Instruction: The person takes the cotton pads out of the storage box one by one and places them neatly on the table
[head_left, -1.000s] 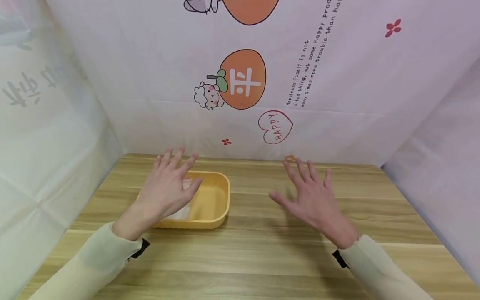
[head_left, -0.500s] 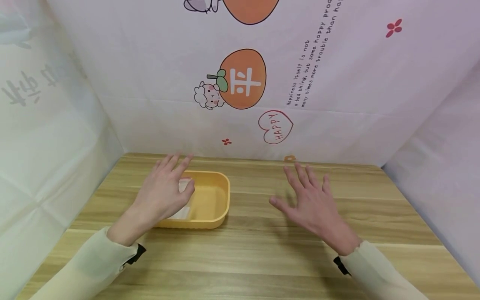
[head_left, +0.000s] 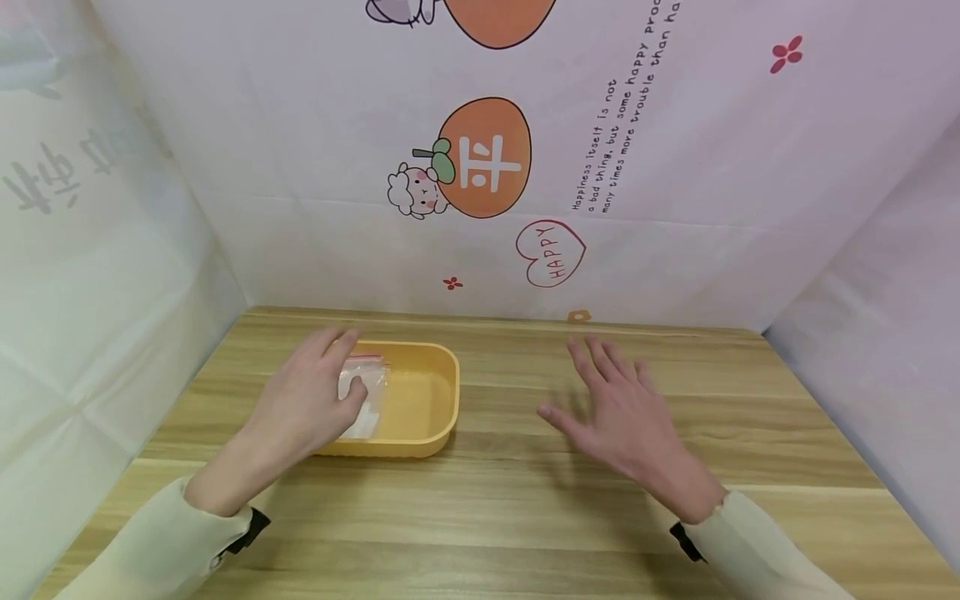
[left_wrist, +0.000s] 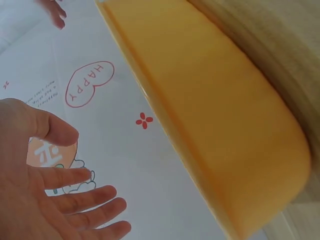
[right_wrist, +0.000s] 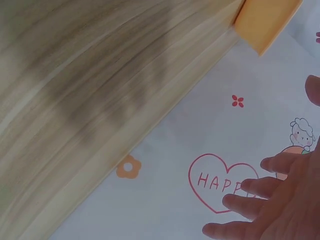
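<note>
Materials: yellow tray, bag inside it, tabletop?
Yellow tray: probably molded plastic, satin; uniform colour, rounded corners, smooth rim.
Bag: likely thin plastic film, glossy; partly see-through with small highlights and a reddish top strip.
Tabletop: wood or wood-look laminate, low sheen; streaked grain shows, but I can't tell which.

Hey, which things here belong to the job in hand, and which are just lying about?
Probably part of the job:
left hand, holding nothing visible
right hand, likewise
yellow tray
clear plastic bag inside it

Probably just surroundings:
wooden table
printed cloth behind it
</note>
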